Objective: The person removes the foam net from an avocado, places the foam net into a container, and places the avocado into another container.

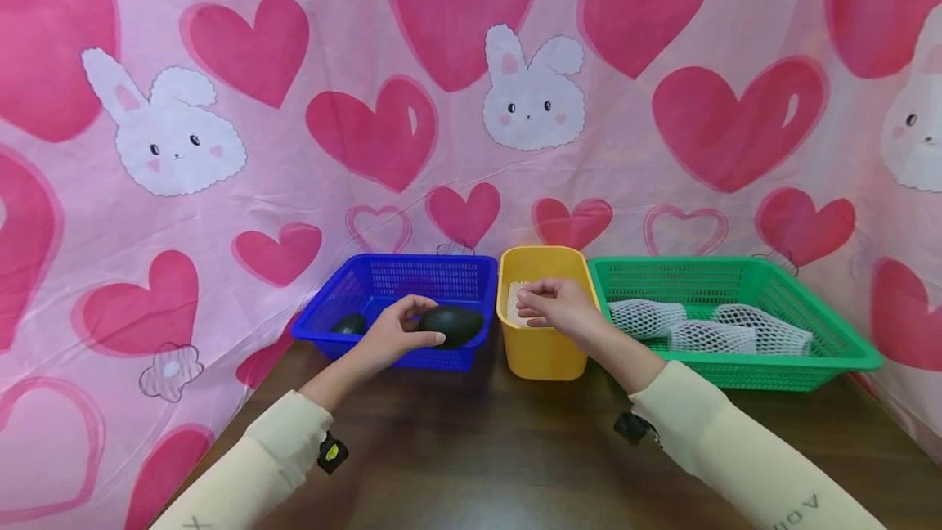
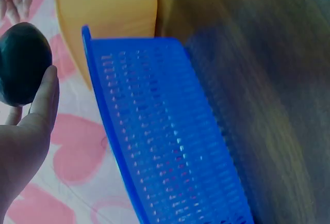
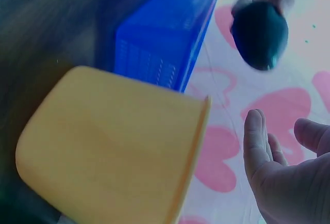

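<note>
Fruit [image 1: 451, 326]: dark oval, held in the air above the blue basket [image 1: 423, 257], toward its yellow bin [image 1: 546, 356] side
Left grip [image 1: 393, 331]: clamped on one end of the fruit, thumb near side, fingers far side
Right grip [image 1: 562, 309]: over the yellow bin; thumb and fingers apart, holding nothing
Fruit body: probably firm, moderately light; softness cannot be confirmed by sight
Fruit skin: sheen suggests a smooth surface, liable to slip or roll; may bruise under a hard pinch
Hold point: widest part, thumb opposing fingers; an end hold leaves the other end unsupported
Second fruit [image 1: 349, 324]: inside the blue basket, left side
Net [image 1: 514, 309]: white mesh inside the yellow bin; likely light and limp
Green basket [image 1: 809, 373]: right of the yellow bin, containing white mesh sleeves [image 1: 712, 337]
Desk [image 1: 471, 464]: dark brown, wood-grained, reflective toward the front
Room: pink cloth [image 1: 459, 150] with hearts and rabbits behind the containers
</note>
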### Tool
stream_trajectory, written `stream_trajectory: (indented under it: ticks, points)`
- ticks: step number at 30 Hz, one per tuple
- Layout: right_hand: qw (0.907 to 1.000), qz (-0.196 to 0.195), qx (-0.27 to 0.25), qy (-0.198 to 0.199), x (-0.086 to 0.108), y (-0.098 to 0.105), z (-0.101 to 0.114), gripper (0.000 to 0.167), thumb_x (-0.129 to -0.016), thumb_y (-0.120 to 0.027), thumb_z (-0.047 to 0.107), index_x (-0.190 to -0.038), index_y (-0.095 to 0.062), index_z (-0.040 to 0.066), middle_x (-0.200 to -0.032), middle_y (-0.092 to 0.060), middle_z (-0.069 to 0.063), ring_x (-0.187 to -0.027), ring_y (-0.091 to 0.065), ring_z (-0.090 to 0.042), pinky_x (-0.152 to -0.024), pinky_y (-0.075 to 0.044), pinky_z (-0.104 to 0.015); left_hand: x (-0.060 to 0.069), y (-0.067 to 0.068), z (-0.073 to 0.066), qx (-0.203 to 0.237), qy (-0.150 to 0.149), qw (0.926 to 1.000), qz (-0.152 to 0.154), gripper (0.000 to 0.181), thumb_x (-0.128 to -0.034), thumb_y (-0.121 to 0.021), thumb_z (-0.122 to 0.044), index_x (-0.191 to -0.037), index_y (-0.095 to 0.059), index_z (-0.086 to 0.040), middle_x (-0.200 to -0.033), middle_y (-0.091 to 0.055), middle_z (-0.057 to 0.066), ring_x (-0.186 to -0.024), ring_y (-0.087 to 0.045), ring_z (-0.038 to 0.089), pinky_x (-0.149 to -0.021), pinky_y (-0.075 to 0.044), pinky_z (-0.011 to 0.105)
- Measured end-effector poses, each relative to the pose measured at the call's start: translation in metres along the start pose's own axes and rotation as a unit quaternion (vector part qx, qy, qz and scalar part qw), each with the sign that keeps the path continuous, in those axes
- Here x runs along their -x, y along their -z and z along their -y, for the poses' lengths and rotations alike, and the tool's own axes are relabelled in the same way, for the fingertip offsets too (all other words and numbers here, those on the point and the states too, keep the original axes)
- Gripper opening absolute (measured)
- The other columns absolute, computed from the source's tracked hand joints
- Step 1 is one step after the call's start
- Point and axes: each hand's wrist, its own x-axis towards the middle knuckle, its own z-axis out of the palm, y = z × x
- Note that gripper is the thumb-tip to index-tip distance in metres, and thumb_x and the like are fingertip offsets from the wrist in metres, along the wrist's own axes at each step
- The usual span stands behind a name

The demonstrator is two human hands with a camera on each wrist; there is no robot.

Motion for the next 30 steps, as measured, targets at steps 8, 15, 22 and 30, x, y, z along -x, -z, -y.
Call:
stream_trajectory:
  ticks: [8, 15, 22, 30]
  points:
    - [0.9994, 0.029, -0.002, -0.016, 0.008, -0.039, -0.013, 0.024, -0.094, -0.065, 0.014, -0.109, -0.064, -0.004, -0.099, -0.068, -0.017, -0.087, -0.068, -0.025, -0.079, -0.055, -0.037, -0.006, 0.016, 0.003, -0.021, 0.021, 0.9967, -0.075, 0.050, -0.0810, -0.078, -0.015, -0.123, -0.053, -0.003, -0.123, -0.059, 0.017, -0.102, -0.063, 0.031, -0.079, -0.051, 0.034]
    - [0.9973, 0.068, -0.023, -0.019, 0.010, -0.062, -0.031, 0.025, -0.094, -0.064, 0.011, -0.108, -0.061, -0.010, -0.096, -0.068, -0.016, -0.086, -0.068, -0.025, -0.078, -0.056, -0.038, -0.014, 0.029, 0.012, -0.048, 0.038, 0.9910, -0.118, 0.056, -0.0804, -0.080, -0.019, -0.125, -0.049, -0.003, -0.129, -0.054, 0.019, -0.110, -0.060, 0.035, -0.080, -0.051, 0.035]
    - [0.9976, 0.041, -0.030, -0.047, 0.003, -0.076, -0.044, 0.027, -0.094, -0.065, 0.013, -0.108, -0.060, -0.010, -0.097, -0.067, -0.020, -0.081, -0.068, -0.024, -0.078, -0.055, -0.039, -0.019, 0.040, 0.022, -0.075, 0.045, 0.9843, -0.153, 0.058, -0.0805, -0.080, -0.020, -0.126, -0.048, -0.002, -0.125, -0.053, 0.021, -0.111, -0.059, 0.037, -0.082, -0.049, 0.036]
    - [0.9962, 0.021, -0.045, -0.072, 0.002, -0.088, -0.053, 0.030, -0.095, -0.063, 0.014, -0.104, -0.060, -0.015, -0.081, -0.068, -0.016, -0.069, -0.066, -0.020, -0.073, -0.057, -0.039, -0.025, 0.049, 0.031, -0.111, 0.058, 0.9751, -0.183, 0.057, -0.0788, -0.081, -0.020, -0.124, -0.050, -0.002, -0.124, -0.055, 0.020, -0.109, -0.059, 0.037, -0.084, -0.049, 0.040]
